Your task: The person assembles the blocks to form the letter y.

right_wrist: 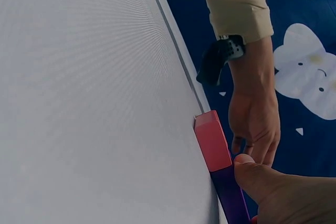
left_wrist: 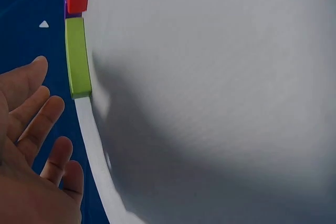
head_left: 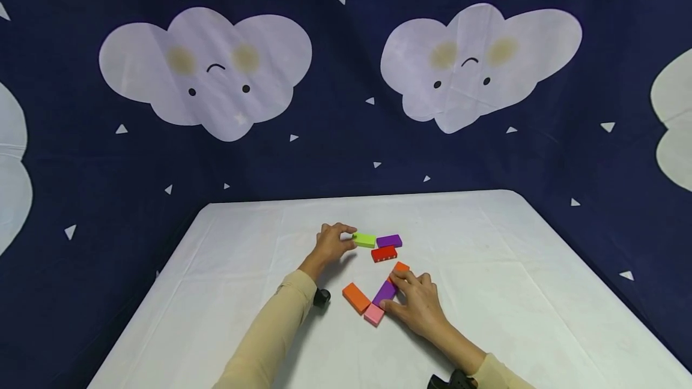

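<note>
Right hand touches purple block, left hand beside green block.

Free wedge-shaped gap beyond pink block, orange block left, near purple block right

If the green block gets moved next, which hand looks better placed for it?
The left hand, most likely: it is right at one end of the green block, while the right hand is at the purple block beside the pink block.

Lime blk, pink blk, navy cloud-print bkgd
</note>
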Demonstrator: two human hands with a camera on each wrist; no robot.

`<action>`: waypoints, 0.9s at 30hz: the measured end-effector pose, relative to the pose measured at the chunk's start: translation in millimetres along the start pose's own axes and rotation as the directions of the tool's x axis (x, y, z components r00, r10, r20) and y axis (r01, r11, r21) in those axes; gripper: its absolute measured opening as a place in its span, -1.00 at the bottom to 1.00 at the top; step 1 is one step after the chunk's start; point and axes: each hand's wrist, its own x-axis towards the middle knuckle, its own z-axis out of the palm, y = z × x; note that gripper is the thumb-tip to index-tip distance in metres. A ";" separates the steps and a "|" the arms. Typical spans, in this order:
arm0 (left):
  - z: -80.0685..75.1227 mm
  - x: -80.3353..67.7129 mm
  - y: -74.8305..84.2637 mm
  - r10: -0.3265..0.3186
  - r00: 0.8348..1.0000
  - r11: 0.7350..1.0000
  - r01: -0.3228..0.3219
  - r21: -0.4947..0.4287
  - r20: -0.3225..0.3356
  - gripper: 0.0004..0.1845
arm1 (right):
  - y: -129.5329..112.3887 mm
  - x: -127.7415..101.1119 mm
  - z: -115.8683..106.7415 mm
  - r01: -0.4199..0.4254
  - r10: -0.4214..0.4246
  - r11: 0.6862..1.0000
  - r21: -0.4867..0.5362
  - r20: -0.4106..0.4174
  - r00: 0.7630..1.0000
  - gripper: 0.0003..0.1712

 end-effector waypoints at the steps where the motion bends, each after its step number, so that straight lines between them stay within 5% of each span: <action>1: 0.3 1.5 0.0 -0.003 1.000 1.000 0.003 -0.002 0.004 -0.62 | 0.1 0.0 -0.1 -0.001 0.001 1.000 0.000 -0.001 1.000 -0.25; 27: 11.2 14.6 -2.4 0.023 0.999 0.996 -0.026 0.091 0.039 -0.62 | -0.1 -2.1 -0.7 -0.002 0.002 1.000 -0.013 -0.006 1.000 -0.25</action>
